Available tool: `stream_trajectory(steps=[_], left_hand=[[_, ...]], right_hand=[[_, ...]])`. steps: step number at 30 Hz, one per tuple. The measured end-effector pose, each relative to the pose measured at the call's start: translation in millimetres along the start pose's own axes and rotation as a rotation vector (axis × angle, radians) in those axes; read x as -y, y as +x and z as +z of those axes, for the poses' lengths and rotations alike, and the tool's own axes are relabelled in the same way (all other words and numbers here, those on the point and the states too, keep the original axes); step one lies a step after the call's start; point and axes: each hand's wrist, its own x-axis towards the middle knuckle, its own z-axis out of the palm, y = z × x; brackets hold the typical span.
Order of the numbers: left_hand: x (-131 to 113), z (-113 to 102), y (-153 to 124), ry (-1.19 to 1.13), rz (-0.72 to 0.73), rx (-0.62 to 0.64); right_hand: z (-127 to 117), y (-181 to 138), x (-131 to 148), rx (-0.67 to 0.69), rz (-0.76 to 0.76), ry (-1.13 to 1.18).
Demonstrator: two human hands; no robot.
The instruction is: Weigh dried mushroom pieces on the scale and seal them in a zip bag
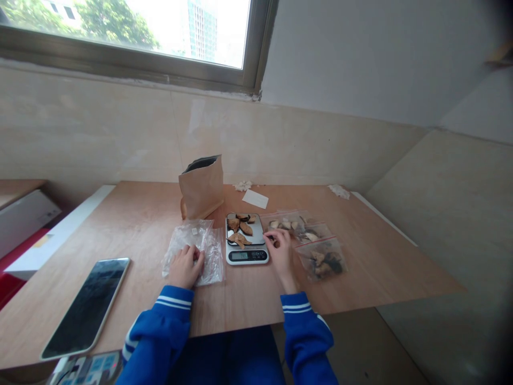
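Observation:
My left hand (187,263) lies on a pile of clear plastic bags (212,262), its fingers curled in; whether they grip the plastic is hidden. Beside the right edge of a white kitchen scale (247,261) is my right hand (280,252), thumb and fingers bent together. Something small and dark shows under those fingers, too unclear to name. Several brown dried slices (239,239), perhaps mushroom, lie on the scale's plate, one overhanging its front edge. The scale's display (239,256) is lit, its digits too small to read.
Zip bags (323,259) of dried pieces lie right of the scale. An open kraft paper bag (202,187) stands behind it, near a white card (255,199). A large phone or tablet (86,307) lies at the left. Crumpled tissue (242,185) is by the wall.

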Motion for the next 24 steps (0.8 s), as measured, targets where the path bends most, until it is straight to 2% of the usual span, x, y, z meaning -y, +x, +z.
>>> stream_trajectory(steps=[3,6,10,13,15,17,19,21,23,24], left_hand=[[1.7,1.4,0.2,-0.008,0.012,-0.007],[2.3,2.4,0.1,-0.03,0.016,-0.013],[3.6,4.0,1.0,-0.065,0.025,-0.037],[2.6,1.4,1.1,-0.2,0.024,-0.077],[-0.6,-4.6,-0.3,-0.366,0.003,-0.144],[-6.3,-14.4,-3.6,-0.509,-0.027,-0.271],[-15.2,-26.2,-8.7,-0.569,-0.037,-0.403],[-27.8,-37.6,-15.0,-0.593,-0.01,-0.472],[-43.8,-46.3,-21.6,-0.6,0.049,-0.464],[-52.3,-49.3,-24.7,-0.594,0.109,-0.423]], right_hand=[[18.6,14.9,-3.5,0.047,0.102,0.138],[16.2,10.4,-7.5,0.089,0.117,0.22],[-10.9,-14.6,-12.3,0.033,0.08,0.026],[-28.9,-28.9,-18.8,0.048,0.028,-0.134],[-35.3,-32.2,-23.7,0.085,-0.017,-0.183],[-37.5,-31.9,-24.6,0.103,-0.047,-0.209],[-35.8,-30.5,-16.0,0.076,-0.05,-0.239],[-29.9,-30.9,5.5,0.042,-0.042,-0.236],[-20.3,-34.0,38.0,0.088,-0.028,-0.148],[-14.5,-36.1,56.4,0.161,-0.005,-0.061]])
